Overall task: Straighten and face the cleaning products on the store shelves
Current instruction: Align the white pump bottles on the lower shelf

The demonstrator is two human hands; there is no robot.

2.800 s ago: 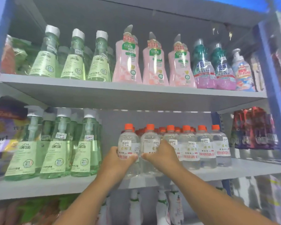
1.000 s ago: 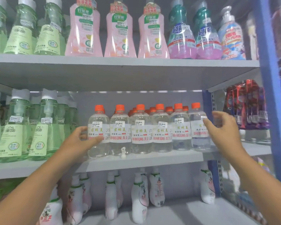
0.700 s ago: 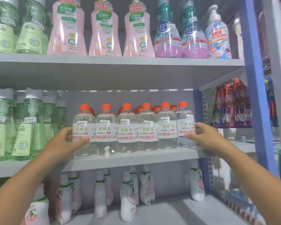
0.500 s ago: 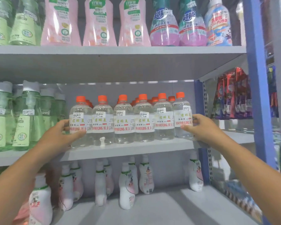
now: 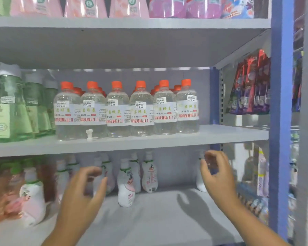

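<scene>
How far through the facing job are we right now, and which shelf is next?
Done, by the look of it: the clear orange-capped bottles on the middle shelf stand in an even front row, labels out. In hand: nothing is held; the left hand and right hand hang open in front of the bottom shelf. Left: the white bottles there stand scattered and set back.

orange caps (image 5: 116, 84), blue upright (image 5: 281, 103)
</scene>
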